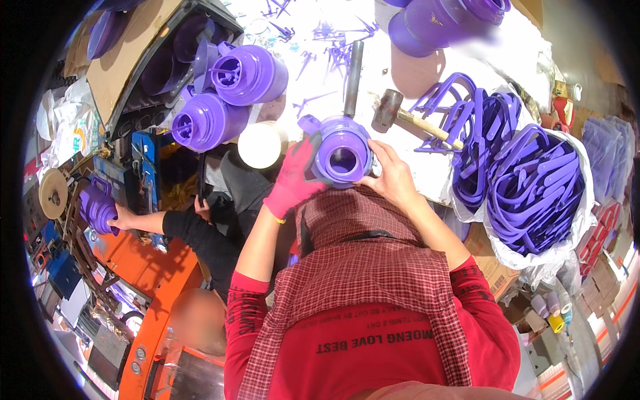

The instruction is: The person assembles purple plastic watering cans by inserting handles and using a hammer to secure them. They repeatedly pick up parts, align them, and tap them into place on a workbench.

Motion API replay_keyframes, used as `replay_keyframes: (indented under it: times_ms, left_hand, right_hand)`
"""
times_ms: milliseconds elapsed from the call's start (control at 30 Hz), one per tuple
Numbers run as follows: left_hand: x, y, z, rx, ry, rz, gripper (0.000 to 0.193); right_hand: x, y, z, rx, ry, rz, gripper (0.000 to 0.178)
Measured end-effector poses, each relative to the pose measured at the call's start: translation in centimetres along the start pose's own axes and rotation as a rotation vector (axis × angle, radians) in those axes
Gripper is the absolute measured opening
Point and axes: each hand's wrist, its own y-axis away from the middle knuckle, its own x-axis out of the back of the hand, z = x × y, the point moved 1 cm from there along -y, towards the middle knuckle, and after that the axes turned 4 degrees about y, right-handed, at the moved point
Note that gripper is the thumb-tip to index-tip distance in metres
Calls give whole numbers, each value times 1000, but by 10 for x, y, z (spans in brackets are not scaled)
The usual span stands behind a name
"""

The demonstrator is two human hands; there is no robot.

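Note:
Between my two hands a purple plastic jug [341, 131] stands at the near edge of the white table, its round dark mouth turned toward me. My left hand [298, 175], in a pink glove with grey fingertips, wraps the jug's left side. Against its right side presses my bare right hand [395, 175], fingers behind and thumb near the front rim. Just beyond the jug lies a dark bar [355, 79]. To the right rests a mallet [387, 111] with a wooden handle. A white round tub [262, 145] sits left of my gloved hand.
Two more purple jugs [257, 72] stand at left, near a black crate [160, 80]. Small purple scraps [333, 57] litter the table. Purple handles [533, 187] fill a white bag at right. At far left, a co-worker's hand [124, 219] holds another purple jug [99, 205] beside a machine.

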Motion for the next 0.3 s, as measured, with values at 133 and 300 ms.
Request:
replay_keyframes:
  times_ms: [133,300]
  left_hand:
    - [-2,3,-1,-20,12,2,99]
    - [-14,4,-16,36,-132,-25,101]
  right_hand:
    - [-2,-2,0,31,-6,13,81]
    - [-4,-5,1,52,38,-13,74]
